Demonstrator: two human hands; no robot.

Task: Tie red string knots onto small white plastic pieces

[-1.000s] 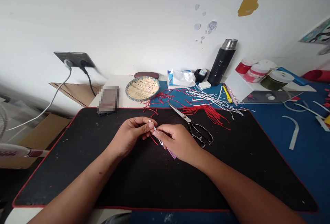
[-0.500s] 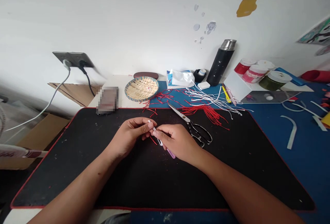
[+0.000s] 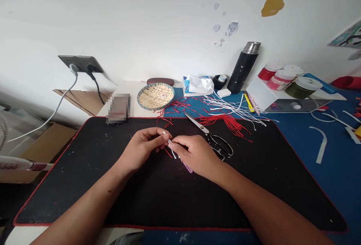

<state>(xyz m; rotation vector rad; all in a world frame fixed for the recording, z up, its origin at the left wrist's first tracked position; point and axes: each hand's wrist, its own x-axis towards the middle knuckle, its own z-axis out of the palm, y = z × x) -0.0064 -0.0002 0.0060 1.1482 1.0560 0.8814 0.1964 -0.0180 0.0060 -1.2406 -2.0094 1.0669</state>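
Over the black mat, my left hand (image 3: pixel 143 146) pinches a white cord (image 3: pixel 174 154) between thumb and forefinger. My right hand (image 3: pixel 197 151) is closed against it, its thumb and forefinger on the same cord. Out of the right palm pokes the end of a thin purple tool (image 3: pixel 187 168); its other end is hidden. A short red cord (image 3: pixel 168 151) hangs below the fingertips. Just behind my right hand lie open metal scissors (image 3: pixel 207 134) with black handles. Bundles of red cords (image 3: pixel 228 124) and white cords (image 3: pixel 225 105) spread out beyond them.
The black mat (image 3: pixel 84 184) has a red edge. Along the wall stand a woven basket (image 3: pixel 155 98), a tissue box (image 3: pixel 187 89), a black thermos (image 3: pixel 243 70) and paint jars (image 3: pixel 303 87) on a box. A pixelated object (image 3: pixel 118 108) sits at the mat's back left corner.
The white cord below my fingers formed a small loop before; now its end hangs straighter. Both hands stay almost in place, and the view has shifted slightly.
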